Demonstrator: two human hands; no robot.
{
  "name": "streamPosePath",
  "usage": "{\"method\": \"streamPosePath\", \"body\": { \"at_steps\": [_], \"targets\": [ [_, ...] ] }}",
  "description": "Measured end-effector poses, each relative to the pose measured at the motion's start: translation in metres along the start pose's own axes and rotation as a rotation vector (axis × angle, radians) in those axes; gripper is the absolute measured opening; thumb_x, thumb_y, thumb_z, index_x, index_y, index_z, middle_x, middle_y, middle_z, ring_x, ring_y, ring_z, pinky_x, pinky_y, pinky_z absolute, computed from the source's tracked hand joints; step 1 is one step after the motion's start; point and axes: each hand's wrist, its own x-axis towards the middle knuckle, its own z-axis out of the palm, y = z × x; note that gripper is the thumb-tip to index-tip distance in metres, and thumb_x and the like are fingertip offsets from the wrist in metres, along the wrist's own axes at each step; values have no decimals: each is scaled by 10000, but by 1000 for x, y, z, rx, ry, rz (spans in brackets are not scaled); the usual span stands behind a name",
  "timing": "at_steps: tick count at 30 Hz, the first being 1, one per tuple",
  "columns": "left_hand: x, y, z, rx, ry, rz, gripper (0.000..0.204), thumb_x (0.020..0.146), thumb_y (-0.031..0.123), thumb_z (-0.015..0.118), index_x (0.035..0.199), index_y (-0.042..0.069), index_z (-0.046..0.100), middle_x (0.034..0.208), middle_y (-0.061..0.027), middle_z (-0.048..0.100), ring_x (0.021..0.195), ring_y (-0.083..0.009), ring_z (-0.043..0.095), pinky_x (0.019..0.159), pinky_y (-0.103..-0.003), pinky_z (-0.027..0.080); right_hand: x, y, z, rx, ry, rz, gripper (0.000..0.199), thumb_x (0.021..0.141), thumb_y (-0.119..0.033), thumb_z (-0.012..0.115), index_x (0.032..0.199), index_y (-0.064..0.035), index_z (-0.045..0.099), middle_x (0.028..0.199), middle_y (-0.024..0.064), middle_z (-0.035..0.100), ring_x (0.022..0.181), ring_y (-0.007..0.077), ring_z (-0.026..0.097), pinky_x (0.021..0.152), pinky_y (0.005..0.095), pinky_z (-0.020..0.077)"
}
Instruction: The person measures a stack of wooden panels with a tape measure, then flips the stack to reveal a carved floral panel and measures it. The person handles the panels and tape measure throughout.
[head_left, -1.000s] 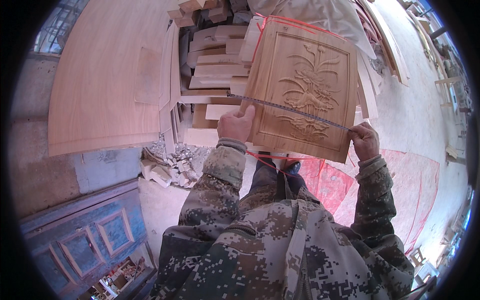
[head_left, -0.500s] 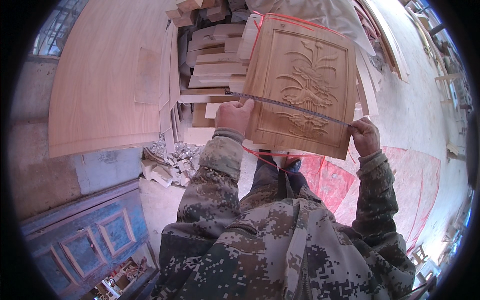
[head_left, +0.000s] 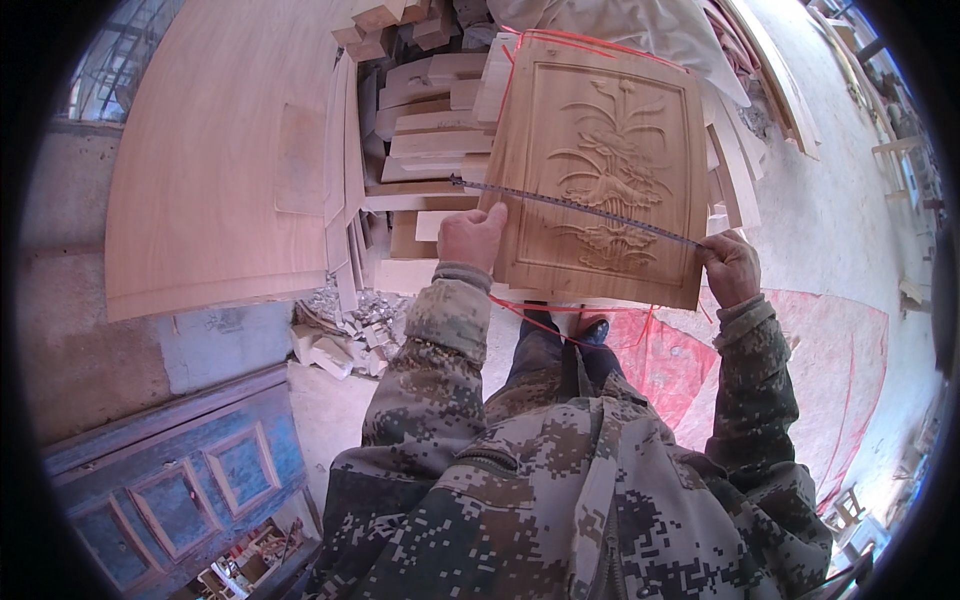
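A carved wooden panel (head_left: 538, 105) with a raised plant relief and a moulded border lies tilted in front of me. Across its lower half runs a thin dark tape measure (head_left: 560, 203), whose hooked end sticks out past the left edge. My left hand (head_left: 470, 238) is closed at that edge, thumb over the panel's face just below the tape; its other fingers are partly hidden. At the opposite edge my right hand (head_left: 732, 268) pinches the tape between thumb and curled fingers. The tape's case cannot be made out.
Stacked wood pieces (head_left: 435, 143) lie left of the panel, beside a large plywood sheet (head_left: 215, 160). Red strapping (head_left: 590, 42) crosses the panel's far edge. Rubble (head_left: 345, 335), a blue panelled door (head_left: 180, 500) and a red sheet (head_left: 660, 365) are nearer me.
My left thumb has come slightly away from the tape and now sits below it. The panel's near edge has risen a little in view. My right hand stays at the right edge.
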Motion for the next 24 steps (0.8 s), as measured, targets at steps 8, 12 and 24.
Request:
{"method": "streamPosePath", "body": {
  "at_steps": [8, 12, 24],
  "targets": [
    [-6, -3, 8, -101, 100, 51, 404, 875, 416, 751, 790, 23, 786, 709, -152, 729, 712, -276, 725, 752, -418, 560, 1, 4, 2, 32, -8, -9, 144, 794, -101, 633, 851, -59, 758, 843, 161, 687, 837, 358, 683, 751, 448, 514],
    [-5, -4, 11, -169, 115, 50, 366, 868, 370, 768, 800, 12, 789, 702, -154, 730, 697, -272, 724, 742, -408, 563, 3, 4, -1, 26, -35, -33, 162, 783, -91, 619, 846, -63, 766, 843, 156, 686, 828, 352, 682, 747, 443, 514],
    [-5, 12, -2, -121, 155, 69, 364, 860, 342, 804, 797, -16, 783, 696, -144, 736, 647, -229, 699, 702, -384, 549, 4, 5, -3, 37, 2, -37, 116, 821, -94, 663, 844, -86, 776, 892, 132, 671, 889, 356, 667, 778, 454, 507]
  ]
}}
